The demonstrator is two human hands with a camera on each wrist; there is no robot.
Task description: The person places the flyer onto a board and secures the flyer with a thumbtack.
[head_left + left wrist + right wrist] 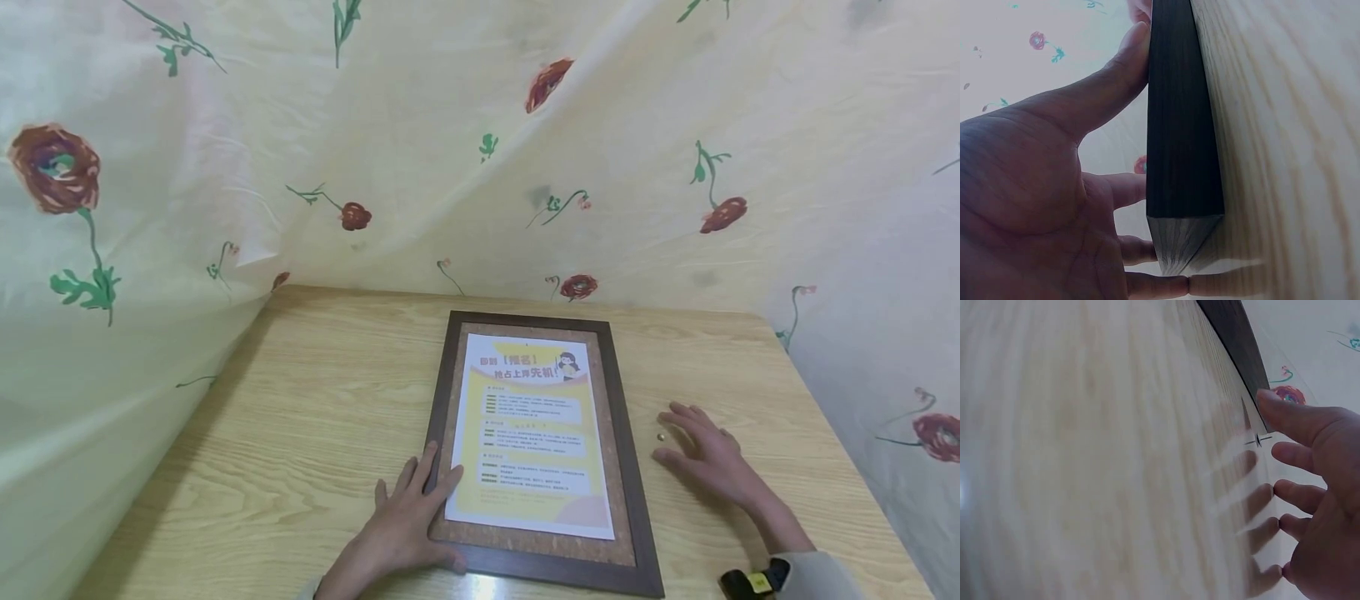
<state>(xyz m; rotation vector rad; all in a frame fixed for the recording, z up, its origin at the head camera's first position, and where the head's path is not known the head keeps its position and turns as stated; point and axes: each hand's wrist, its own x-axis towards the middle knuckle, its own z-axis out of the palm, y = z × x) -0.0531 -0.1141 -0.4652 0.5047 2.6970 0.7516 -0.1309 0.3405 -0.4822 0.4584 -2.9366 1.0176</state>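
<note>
A cork board (pixel 622 508) in a dark wooden frame lies on the table, with a yellow and white printed sheet (pixel 525 500) over its cork. My left hand (pixel 401 525) rests at the frame's near left corner, thumb on the bottom edge and fingers at the left side. The left wrist view shows that dark frame (pixel 1182 125) beside the spread fingers. Right of the board, my right hand (pixel 708 454) is beside a small shiny thumbtack (pixel 661 437), thumb and fingertips parted around it. In the right wrist view the thumbtack (pixel 1258 439) stands close off the fingertips.
The light wood table (pixel 337 375) extends on both sides of the board. A cream curtain with red flowers (pixel 420 167) hangs behind the table and along its sides. A black band with a yellow label (pixel 759 581) is on the right wrist.
</note>
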